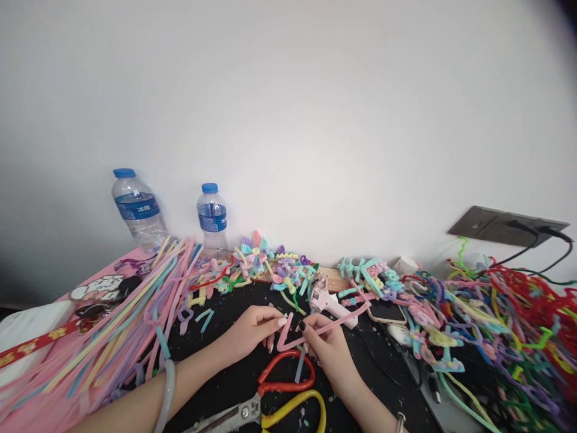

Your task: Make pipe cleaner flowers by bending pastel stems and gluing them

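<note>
A pink pipe cleaner (288,344) is bent into a sharp V near one end, and its long tail runs up to the right. My left hand (252,331) pinches the short end between thumb and fingers. Close to the bend, my right hand (328,346) has its thumb and fingers closed on the longer part. Just below both hands lie scissors (244,412) with one red and one yellow handle, their blades apart. A short bluish-grey pipe cleaner piece (299,367) lies across the red handle. Behind my right hand is a pink glue gun (331,305).
Long pastel pipe cleaners (130,319) spread over the left side. Finished flower-like pieces (255,252) line the back, near two water bottles (211,218) (137,207). At right are a phone (386,311), a tangled pipe cleaner pile (518,337) and a wall socket (489,225) with plugged cables.
</note>
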Demonstrator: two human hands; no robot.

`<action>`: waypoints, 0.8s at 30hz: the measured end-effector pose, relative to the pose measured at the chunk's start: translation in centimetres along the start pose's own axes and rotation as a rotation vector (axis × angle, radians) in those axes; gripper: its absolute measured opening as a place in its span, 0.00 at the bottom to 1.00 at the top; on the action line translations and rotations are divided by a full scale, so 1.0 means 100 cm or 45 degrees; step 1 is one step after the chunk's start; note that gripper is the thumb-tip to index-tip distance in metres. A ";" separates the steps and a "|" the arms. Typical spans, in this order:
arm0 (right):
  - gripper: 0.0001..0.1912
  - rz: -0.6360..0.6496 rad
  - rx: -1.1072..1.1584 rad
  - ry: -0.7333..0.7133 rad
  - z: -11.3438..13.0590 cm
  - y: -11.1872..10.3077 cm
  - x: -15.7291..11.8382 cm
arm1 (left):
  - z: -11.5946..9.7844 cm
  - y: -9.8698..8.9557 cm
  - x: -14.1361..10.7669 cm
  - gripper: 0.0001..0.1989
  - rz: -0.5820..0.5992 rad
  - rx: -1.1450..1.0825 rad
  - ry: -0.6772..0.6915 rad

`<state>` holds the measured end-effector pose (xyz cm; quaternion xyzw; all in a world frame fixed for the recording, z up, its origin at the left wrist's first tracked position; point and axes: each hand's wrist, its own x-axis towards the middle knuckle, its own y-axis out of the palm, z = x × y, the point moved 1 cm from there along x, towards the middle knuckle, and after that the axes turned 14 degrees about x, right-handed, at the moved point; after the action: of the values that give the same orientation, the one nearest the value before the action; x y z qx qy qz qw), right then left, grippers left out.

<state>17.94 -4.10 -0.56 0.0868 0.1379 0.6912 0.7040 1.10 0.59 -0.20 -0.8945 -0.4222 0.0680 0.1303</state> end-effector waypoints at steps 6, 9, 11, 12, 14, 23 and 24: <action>0.17 -0.045 -0.030 -0.028 -0.001 -0.001 0.000 | -0.002 0.000 -0.002 0.16 0.020 0.011 0.022; 0.16 -0.051 -0.027 -0.054 -0.002 -0.002 0.001 | -0.002 0.001 -0.002 0.16 0.004 0.036 0.003; 0.16 -0.046 -0.006 -0.076 -0.003 -0.002 0.001 | -0.002 0.001 -0.002 0.16 -0.029 0.042 -0.013; 0.15 -0.039 0.005 -0.085 -0.003 -0.003 0.001 | -0.002 0.001 -0.001 0.15 -0.047 0.041 -0.018; 0.15 -0.022 0.026 -0.098 -0.003 -0.003 0.001 | -0.001 0.001 0.000 0.15 -0.087 0.029 -0.025; 0.04 0.133 -0.438 -0.238 0.006 -0.002 -0.005 | -0.002 -0.006 0.000 0.13 -0.375 -0.043 -0.024; 0.06 0.134 -0.556 -0.292 0.008 -0.002 -0.006 | -0.003 -0.006 0.000 0.13 -0.393 -0.044 -0.031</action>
<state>18.44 -4.63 0.20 0.0175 -0.1000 0.7259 0.6803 0.67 0.90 0.28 -0.8202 -0.5573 0.0506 0.1188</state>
